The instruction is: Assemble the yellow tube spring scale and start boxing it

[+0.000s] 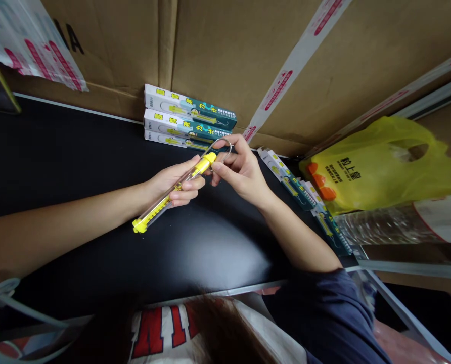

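My black table [58, 167] has lots of bare room on its left side and in the middle, near me. Its near edge runs just above my shirt. At the back, big cardboard boxes [218, 45] stand like a wall, so the table stops there. Three small boxes [185, 119] are stacked flat against that wall. On the right, more small boxes [305, 199] lie in a slanted row. Past them sit a yellow plastic bag [380, 162] and a clear plastic bottle [385, 227] lying down, so the right side is crowded.

I hold a clear tube scale with yellow ends [174, 192] above the middle of the table. It is tilted, low on the left and high on the right. My left hand [174, 184] is curled around the tube, fingers and thumb closed on it. My right hand [240, 172] pinches the top yellow end, and its fingers touch the thin wire loop [221, 144] there. My hands are almost touching.
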A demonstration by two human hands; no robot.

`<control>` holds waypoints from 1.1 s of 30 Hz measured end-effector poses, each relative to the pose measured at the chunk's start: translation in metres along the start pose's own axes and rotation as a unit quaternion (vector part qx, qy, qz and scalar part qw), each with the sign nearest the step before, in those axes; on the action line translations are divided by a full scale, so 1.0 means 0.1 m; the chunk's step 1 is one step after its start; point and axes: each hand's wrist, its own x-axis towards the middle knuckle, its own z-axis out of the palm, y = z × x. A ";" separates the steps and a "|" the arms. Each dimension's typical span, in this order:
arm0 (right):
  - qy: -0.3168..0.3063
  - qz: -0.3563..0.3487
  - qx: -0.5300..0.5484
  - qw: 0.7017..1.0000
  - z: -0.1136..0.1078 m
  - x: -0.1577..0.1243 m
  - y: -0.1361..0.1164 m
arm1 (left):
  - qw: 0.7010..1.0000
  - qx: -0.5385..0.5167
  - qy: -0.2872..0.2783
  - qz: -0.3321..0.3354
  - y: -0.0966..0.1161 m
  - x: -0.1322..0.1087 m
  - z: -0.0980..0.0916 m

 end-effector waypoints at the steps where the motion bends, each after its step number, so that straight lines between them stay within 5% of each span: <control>1: -0.001 0.001 0.001 1.000 0.00 0.00 0.01 | 1.000 0.010 0.003 0.002 0.00 0.00 0.00; 7: 0.006 -0.003 -0.035 0.999 -0.07 0.00 0.07 | 0.984 0.137 0.041 0.103 -0.01 0.00 0.04; 15: 0.004 0.030 -0.099 0.995 -0.14 -0.05 -0.15 | 0.891 0.336 0.119 0.282 -0.04 -0.04 -0.01; 23: -0.074 0.057 -0.012 0.996 -0.11 -0.01 -0.11 | 0.872 0.360 0.140 0.299 -0.03 -0.10 0.04; 33: -0.028 0.001 -0.088 0.996 -0.11 -0.03 -0.15 | 0.859 0.384 0.136 0.310 -0.02 -0.09 0.00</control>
